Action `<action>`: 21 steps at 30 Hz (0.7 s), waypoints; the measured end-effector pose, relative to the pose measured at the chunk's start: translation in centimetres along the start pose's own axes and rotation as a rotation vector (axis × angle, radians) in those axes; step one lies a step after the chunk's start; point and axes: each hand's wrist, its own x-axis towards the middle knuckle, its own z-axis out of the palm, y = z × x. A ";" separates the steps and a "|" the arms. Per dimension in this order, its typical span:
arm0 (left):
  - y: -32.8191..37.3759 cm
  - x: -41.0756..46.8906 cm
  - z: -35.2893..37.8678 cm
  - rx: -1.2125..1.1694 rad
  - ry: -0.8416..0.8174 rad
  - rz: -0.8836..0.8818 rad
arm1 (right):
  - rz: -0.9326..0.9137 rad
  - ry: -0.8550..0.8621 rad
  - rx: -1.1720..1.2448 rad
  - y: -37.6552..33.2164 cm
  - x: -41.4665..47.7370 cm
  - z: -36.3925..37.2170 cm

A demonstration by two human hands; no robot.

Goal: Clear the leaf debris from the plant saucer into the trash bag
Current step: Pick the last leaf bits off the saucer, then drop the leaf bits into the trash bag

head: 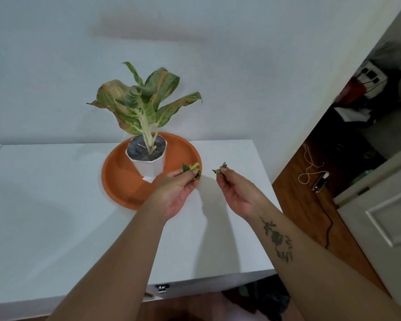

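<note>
Matt orange saucer (123, 179), glossy white tabletop (56, 205)

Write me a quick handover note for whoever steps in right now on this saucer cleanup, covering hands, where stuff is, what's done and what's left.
Left hand: pinching green leaf scraps over the right edge of the orange saucer.
Right hand: holding another small leaf bit, over the white tabletop just right of the saucer.
White pot with the plant stands in the saucer.
Done: the visible part of the saucer looks clear of debris.
Left: drop both handfuls in the trash bag; a dark shape on the floor below the table edge may be it, but I cannot tell.
</note>
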 end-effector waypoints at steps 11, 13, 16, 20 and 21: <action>-11.9 -0.4 12.1 -0.009 0.037 -0.012 | 0.054 0.021 0.134 -9.1 -1.9 -14.5; -14.3 -0.6 14.4 -0.029 0.038 -0.018 | 0.067 0.035 0.110 -10.9 -2.2 -17.4; -18.5 -0.6 18.0 -0.049 0.019 -0.031 | 0.060 0.049 0.108 -13.6 -2.7 -21.5; -22.9 -0.4 21.5 -0.060 0.033 -0.064 | 0.068 0.058 0.105 -15.9 -3.1 -25.5; -24.1 -0.2 22.2 -0.068 0.045 -0.071 | 0.077 0.067 0.106 -16.4 -3.1 -26.6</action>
